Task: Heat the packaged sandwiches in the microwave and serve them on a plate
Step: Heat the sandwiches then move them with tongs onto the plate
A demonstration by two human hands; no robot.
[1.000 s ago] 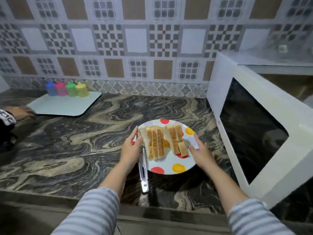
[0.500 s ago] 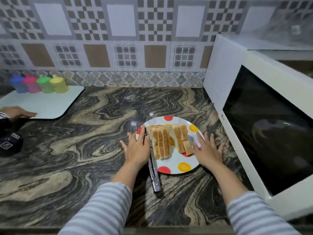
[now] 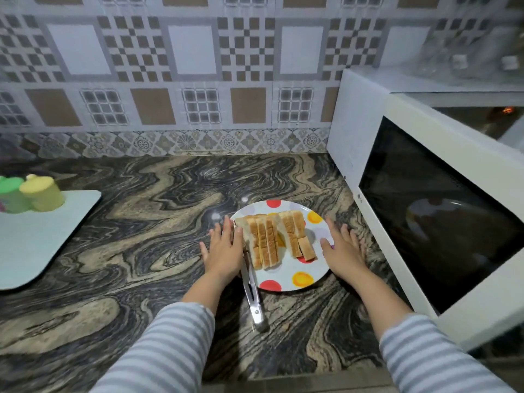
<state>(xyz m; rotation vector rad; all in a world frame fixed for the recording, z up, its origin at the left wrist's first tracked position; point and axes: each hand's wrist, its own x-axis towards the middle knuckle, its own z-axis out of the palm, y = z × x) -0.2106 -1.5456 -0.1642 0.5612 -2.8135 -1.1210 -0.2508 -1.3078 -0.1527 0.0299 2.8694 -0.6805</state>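
Observation:
A white plate (image 3: 295, 279) with red and yellow dots rests on the marbled counter, left of the microwave. On it lie sandwiches (image 3: 266, 239) cut into strips, in two groups. My left hand (image 3: 225, 248) lies flat at the plate's left rim, fingers straight. My right hand (image 3: 344, 252) lies flat at the right rim, fingers spread on the counter. Metal tongs (image 3: 252, 293) lie with their tips on the plate's left side and their handle pointing toward me. The white microwave (image 3: 368, 114) has its door (image 3: 442, 222) swung open toward me.
A pale blue board (image 3: 39, 236) at the left carries a yellow pot (image 3: 42, 192) and a green pot (image 3: 11, 194). The tiled wall (image 3: 192, 80) closes the back. The open microwave door juts out on the right beside my right hand.
My hands held the plate's edges, then let go and now lie flat beside it on the counter. The view has shifted closer and to the right.

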